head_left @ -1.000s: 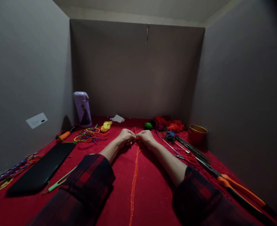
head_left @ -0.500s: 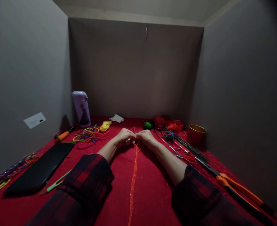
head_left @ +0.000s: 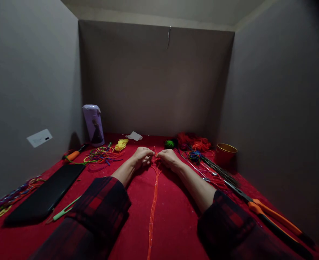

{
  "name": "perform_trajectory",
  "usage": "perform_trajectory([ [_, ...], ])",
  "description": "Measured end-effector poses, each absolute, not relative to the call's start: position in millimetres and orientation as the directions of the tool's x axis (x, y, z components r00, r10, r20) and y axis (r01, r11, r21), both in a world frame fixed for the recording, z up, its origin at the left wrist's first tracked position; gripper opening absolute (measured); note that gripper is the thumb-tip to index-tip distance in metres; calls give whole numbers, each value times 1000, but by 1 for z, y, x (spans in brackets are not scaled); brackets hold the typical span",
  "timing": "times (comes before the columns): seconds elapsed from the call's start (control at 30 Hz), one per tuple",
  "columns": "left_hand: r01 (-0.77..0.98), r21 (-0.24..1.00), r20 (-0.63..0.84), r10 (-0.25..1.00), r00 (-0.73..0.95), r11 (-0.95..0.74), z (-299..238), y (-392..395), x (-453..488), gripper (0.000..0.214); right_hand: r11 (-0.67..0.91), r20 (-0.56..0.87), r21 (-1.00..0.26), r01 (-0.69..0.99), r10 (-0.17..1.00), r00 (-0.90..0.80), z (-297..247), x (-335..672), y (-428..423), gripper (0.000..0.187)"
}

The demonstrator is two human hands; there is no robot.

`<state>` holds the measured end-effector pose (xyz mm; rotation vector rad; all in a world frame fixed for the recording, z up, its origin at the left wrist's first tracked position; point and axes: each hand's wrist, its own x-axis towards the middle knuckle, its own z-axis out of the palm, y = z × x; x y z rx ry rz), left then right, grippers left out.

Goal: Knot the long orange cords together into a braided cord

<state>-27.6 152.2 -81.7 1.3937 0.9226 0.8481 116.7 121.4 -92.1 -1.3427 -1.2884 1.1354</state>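
Long strands of orange yarn (head_left: 154, 206) run from the near edge up the middle of the red cloth (head_left: 181, 224) to my two hands. My left hand (head_left: 143, 156) is closed, its thumb and finger pinching the yarn from the left. From the right, my right hand (head_left: 168, 158) pinches the yarn too, its fingers closed. A small gap lies between the fingertips, with a bit of yarn in it. One short end pokes up past the fingers. Just below the hands the strands spread apart, then come together again.
On the left are a purple flask (head_left: 93, 124), a yellow yarn bundle (head_left: 121, 144), tangled coloured yarn (head_left: 101, 155), a black slab (head_left: 47, 195) and a green plastic needle (head_left: 66, 208). On the right lie orange-handled long-nose pliers (head_left: 257, 207), a red cup (head_left: 226, 153), red yarn (head_left: 197, 141) and metal needles (head_left: 193, 166).
My left hand has shifted slightly left, so the fingertips are a little farther apart. The strands below the hands now spread wider.
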Motion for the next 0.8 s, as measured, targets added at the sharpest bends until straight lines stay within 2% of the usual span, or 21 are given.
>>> perform_trajectory([
  [0.1,10,1000,-22,920,391,20,-85,156,-25,10,-22,-20,-990,138,1000,16,-91,116,120,18],
  [0.23,64,998,-42,864,502,12,-86,157,-28,20,-16,-16,-990,142,1000,5,-90,116,118,12],
  [0.37,160,985,-37,820,571,-67,-87,157,-29,15,-8,-9,-988,154,1000,-7,-91,117,118,12],
  [0.57,173,985,-62,895,442,-17,-87,158,-27,10,8,7,-988,154,1000,-8,-92,118,118,13],
  [0.8,166,986,-63,915,398,-5,-85,158,-23,6,43,40,-986,158,999,-26,-95,118,119,16],
])
